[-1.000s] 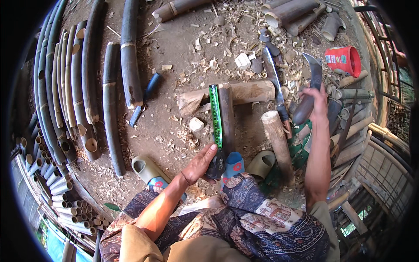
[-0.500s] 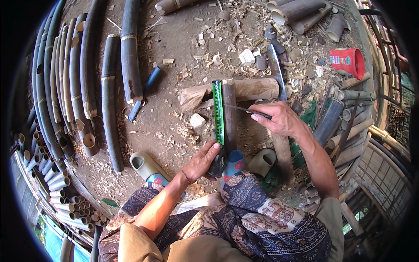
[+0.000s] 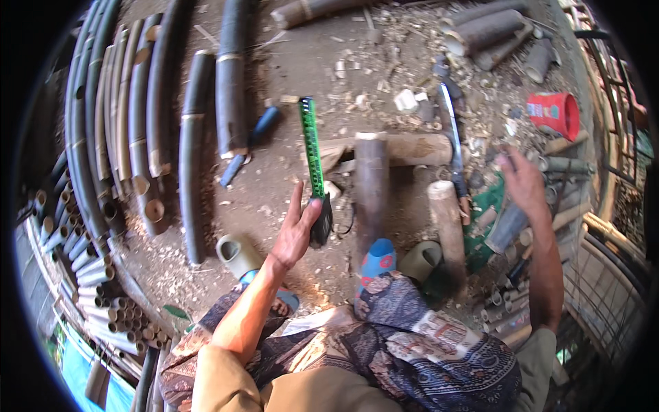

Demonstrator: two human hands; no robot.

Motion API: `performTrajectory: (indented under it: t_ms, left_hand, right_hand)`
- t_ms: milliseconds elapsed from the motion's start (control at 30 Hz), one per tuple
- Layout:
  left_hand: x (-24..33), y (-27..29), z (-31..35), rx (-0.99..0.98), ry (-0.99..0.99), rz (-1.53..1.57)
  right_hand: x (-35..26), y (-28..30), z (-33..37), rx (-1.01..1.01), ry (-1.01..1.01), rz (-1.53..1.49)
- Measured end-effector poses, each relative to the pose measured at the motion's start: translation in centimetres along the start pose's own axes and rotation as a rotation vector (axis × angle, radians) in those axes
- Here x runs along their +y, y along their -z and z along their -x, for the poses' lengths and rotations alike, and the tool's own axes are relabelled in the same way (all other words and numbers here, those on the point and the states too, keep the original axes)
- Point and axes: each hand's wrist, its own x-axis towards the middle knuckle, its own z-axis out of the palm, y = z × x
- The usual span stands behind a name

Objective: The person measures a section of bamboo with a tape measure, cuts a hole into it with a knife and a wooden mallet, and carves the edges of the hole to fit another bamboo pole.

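My left hand (image 3: 296,233) is closed on a dark tape measure (image 3: 320,223). Its green blade (image 3: 312,147) is drawn out and points away from me, to the left of a short dark bamboo piece (image 3: 371,178). That piece rests at its far end against a pale log (image 3: 419,150) lying crosswise, and its near end is by my blue-socked right foot (image 3: 377,259). Off to the right, my right hand (image 3: 523,182) is above the bamboo offcuts. Blur hides its fingers, and I cannot make out whether they hold anything.
A long-bladed knife (image 3: 453,130) lies across the log's right end. Beside it stands a pale wooden post (image 3: 446,220). Long bamboo poles (image 3: 195,158) lie at left, near stacked cut tubes (image 3: 103,295). A red container (image 3: 552,115) sits at far right among shavings.
My left hand has carried the tape measure leftward, off the bamboo piece. My right hand, which held a thin dark-handled blade against the bamboo, has swung away to the right.
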Motion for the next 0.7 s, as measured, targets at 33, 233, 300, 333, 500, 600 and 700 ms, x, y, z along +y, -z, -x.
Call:
performTrajectory:
  t_ms: [33, 233, 300, 333, 500, 600, 700]
  left_hand:
    - [1.1, 1.0, -0.5, 0.002, -0.072, -0.128]
    - [1.9, 8.0, -3.4, 0.283, -0.096, -0.859]
    - [3.9, 10.3, -3.1, 0.264, 0.151, -1.092]
    - [5.4, 10.1, -2.8, 0.355, 0.249, -1.273]
    - [6.5, 15.9, -8.7, 0.913, -0.033, -1.017]
    - [4.3, 18.9, -10.5, 0.982, 0.177, -1.016]
    - [2.3, 22.9, -9.7, 0.793, 0.033, -0.971]
  right_hand:
    - [2.1, -0.2, -0.6, 0.071, -0.045, 0.071]
    - [14.0, -9.2, -3.7, 0.434, -0.075, 0.356]
    - [10.3, -10.5, -3.1, 0.448, -0.091, 0.238]
    - [7.6, -11.1, -2.1, 0.447, -0.105, 0.192]
    - [2.8, -14.1, 2.2, 0.332, -0.144, 0.018]
    - [3.9, -15.0, 3.7, 0.286, -0.188, -0.084]
    - [4.9, -16.3, 3.9, 0.340, -0.128, -0.198]
